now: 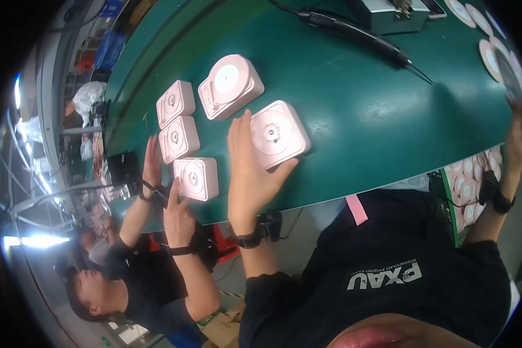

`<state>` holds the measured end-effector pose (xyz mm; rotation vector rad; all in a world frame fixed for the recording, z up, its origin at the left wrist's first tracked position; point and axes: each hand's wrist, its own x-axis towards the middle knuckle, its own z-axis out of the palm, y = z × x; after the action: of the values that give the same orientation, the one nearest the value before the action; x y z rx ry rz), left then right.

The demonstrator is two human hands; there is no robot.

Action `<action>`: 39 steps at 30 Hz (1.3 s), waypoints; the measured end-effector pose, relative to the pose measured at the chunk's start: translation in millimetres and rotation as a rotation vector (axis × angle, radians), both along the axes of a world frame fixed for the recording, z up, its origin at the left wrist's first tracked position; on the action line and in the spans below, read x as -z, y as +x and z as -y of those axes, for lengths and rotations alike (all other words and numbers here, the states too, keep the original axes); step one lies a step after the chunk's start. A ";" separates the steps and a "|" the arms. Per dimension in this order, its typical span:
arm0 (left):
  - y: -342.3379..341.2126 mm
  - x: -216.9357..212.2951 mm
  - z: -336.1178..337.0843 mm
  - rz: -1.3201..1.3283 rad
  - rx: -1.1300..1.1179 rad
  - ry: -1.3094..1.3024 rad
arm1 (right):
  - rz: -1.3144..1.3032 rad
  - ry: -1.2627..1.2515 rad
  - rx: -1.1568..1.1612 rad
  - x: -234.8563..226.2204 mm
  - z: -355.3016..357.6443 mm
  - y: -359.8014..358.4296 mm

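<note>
A pale pink, square box-shaped device [279, 136] with rounded corners and a round hub in its recessed face lies on the green table. My left hand [252, 174] is against its left and near sides, fingers stretched out and thumb apart. At the far right edge my right hand [521, 136] is closed on the lower edge of a greyish round disc [511, 78], partly smeared and cut off by the rim of the picture. Beyond my left hand stands a similar pink device [233, 87] topped by a round pink disc with a white centre.
More pink devices [177, 104] stand in a row at the left, where a co-worker's hands [178, 223] touch the nearest. A black electric screwdriver [359, 37] lies at the back beside a grey metal box [391, 16]. Pink round discs [490, 60] lie far right; a green-edged tray [451, 203] holds several more.
</note>
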<state>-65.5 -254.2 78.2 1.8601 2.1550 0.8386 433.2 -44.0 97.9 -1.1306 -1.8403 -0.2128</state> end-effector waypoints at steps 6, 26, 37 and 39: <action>61.0 9.2 -14.1 0.120 0.183 -0.008 | 0.314 -0.065 -0.968 -4.1 35.3 -173.5; 79.7 21.8 -22.9 0.114 0.139 0.085 | 0.273 -0.433 -0.957 27.2 79.0 -218.7; 79.3 22.3 -23.3 0.114 0.120 0.097 | 0.278 -0.375 -0.874 37.6 75.3 -225.2; 80.0 22.2 -27.9 0.122 0.121 0.087 | 0.282 -0.336 -0.872 32.6 72.1 -211.4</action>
<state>14.5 -226.3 56.0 1.9043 1.9418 1.0064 221.8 -116.1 65.3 -0.4204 -2.5097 0.4777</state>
